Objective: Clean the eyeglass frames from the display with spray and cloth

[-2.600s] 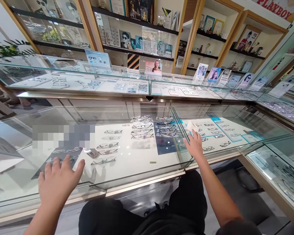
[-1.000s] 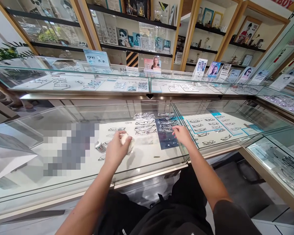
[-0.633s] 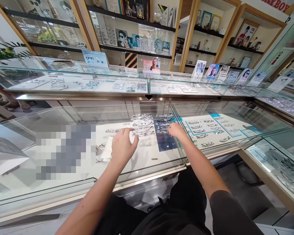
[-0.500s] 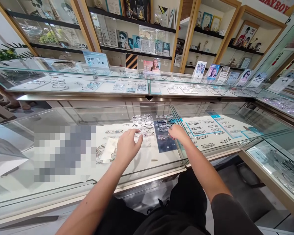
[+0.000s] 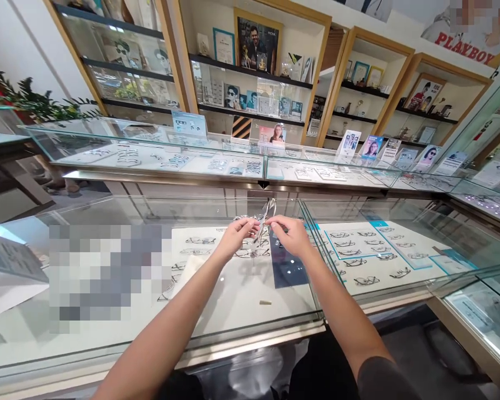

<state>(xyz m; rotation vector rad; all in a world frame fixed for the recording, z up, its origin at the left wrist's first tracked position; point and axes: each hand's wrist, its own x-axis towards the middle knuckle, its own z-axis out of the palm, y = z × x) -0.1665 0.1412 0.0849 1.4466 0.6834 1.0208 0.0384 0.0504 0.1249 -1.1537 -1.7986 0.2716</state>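
A pair of eyeglasses (image 5: 270, 208) is held up above the glass showcase, turned nearly upright. My right hand (image 5: 292, 234) pinches it from the right. From the left, my left hand (image 5: 238, 236) closes thumb and fingers on it, close to the right fingertips. Some of the frame is hidden behind my fingers. Under my hands, several more eyeglasses (image 5: 252, 253) lie in rows on the white counter surface, beside a dark blue mat (image 5: 290, 271). A pale cloth (image 5: 190, 272) is partly covered by my left forearm.
A small pale stick-like piece (image 5: 265, 302) lies near the counter's front edge. To the right, glasses lie around a blue-edged display tray (image 5: 341, 256). Another glass showcase (image 5: 216, 173) with standing cards runs across behind. A folded white card (image 5: 14, 272) stands at left.
My right hand has lifted eyeglasses from the dark mat area and moved left. My left hand has moved right and closed on them. The camera view has tilted upward.
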